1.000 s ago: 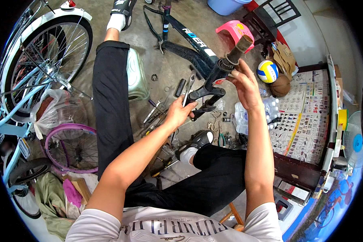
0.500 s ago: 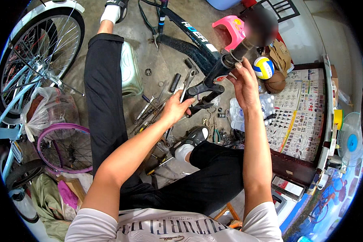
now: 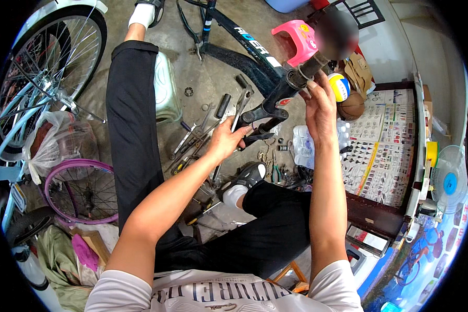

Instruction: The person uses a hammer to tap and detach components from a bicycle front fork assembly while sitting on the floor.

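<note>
My left hand grips the black bicycle fork by one leg, beside a long wrench on the floor behind it. The fork's steerer tube runs up through the head tube of a black bicycle frame and sticks out above it. My right hand, fingers bent, holds a dark ring around the steerer at the top of the head tube. The exact fingertip contact is partly hidden. A blurred dark round shape lies just beyond the tube's end.
Scattered tools, a plastic jug, pink stool, balls and bottle pack surround me. Bicycles and a purple wheel stand left; a printed board and fan are right.
My right fingers have shifted slightly up onto the ring at the head tube's top. The whole view has shifted a little, and the blurred shape appears past the tube. My left hand keeps its grip.
</note>
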A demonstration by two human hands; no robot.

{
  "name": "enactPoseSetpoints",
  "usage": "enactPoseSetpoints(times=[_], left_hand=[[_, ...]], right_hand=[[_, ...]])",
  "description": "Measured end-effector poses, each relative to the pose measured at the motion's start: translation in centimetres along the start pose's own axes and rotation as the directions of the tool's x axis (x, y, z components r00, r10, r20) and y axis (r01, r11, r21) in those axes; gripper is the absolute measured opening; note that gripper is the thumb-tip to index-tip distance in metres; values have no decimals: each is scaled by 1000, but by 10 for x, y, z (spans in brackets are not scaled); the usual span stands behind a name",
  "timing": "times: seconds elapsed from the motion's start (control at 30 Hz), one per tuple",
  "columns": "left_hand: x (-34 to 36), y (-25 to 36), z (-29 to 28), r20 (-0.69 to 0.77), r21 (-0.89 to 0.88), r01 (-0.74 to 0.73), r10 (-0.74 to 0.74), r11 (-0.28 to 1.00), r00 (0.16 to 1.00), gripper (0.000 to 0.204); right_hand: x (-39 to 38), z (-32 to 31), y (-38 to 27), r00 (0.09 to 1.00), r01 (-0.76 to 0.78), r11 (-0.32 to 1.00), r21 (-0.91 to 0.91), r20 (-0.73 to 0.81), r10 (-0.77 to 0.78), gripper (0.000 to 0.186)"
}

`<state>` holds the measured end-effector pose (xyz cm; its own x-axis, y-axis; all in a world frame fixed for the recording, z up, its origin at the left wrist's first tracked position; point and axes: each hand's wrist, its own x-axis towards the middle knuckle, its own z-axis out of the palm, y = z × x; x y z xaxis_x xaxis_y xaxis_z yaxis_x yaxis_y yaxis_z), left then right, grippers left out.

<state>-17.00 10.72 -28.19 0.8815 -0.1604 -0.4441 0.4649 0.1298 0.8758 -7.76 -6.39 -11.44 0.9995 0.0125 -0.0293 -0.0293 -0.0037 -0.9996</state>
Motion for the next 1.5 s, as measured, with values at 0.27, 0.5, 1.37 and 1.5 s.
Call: enactPoseSetpoints(times=[0.27, 0.5, 1.37, 1.5], left_hand=[[-2, 5, -2, -2, 47, -17, 17, 999, 1000, 41], [5, -4, -1, 34, -49, -15, 17, 999, 999, 38], [-24, -134, -93, -338, 881, 385, -205, 276, 919, 37], [-26, -152, -102, -337, 895, 378, -194, 239, 921, 41]], right_hand=[[11, -2, -1, 995, -31, 999, -45, 89, 35, 57], [16, -18, -2, 963, -55, 989, 137, 271, 16, 60], [32, -15, -49, 978, 89, 986, 139, 173, -113, 32], [33, -25, -50, 980, 78, 991, 106, 176, -96, 33]])
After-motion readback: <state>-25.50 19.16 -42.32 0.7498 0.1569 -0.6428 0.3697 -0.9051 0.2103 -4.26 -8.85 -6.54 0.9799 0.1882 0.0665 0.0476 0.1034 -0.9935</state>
